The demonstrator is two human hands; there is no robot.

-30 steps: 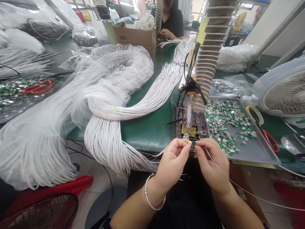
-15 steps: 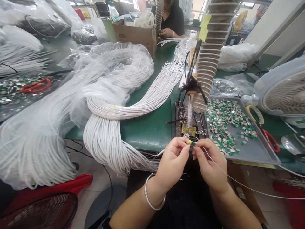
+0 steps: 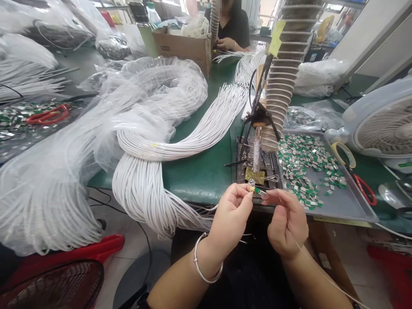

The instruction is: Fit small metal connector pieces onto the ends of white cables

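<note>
My left hand (image 3: 230,212) pinches a small green circuit board with a metal plug end (image 3: 258,191) between thumb and fingertips. A bit of yellow shows at the board's left end. My right hand (image 3: 289,225) is curled, and its outstretched fingertips lie close to the metal end; whether they touch is unclear. A thin solder wire (image 3: 317,270) runs through the right hand and trails to the lower right. Just beyond the hands a soldering iron (image 3: 257,150) hangs tip down in a stand, above a yellowish pad (image 3: 254,175).
At right, a grey tray (image 3: 347,206) bears many small boards, beside yellow tape (image 3: 343,154), red-handled scissors (image 3: 365,189) and a fan (image 3: 383,124). A ribbed hose (image 3: 286,77) stands behind the iron. White cable bundles (image 3: 180,148) spread leftward. A co-worker (image 3: 233,30) sits opposite.
My right hand has drawn back slightly to the right from the board, exposing its metal end, with its thumb lowered. The solder wire has dropped. My left hand has shifted slightly left.
</note>
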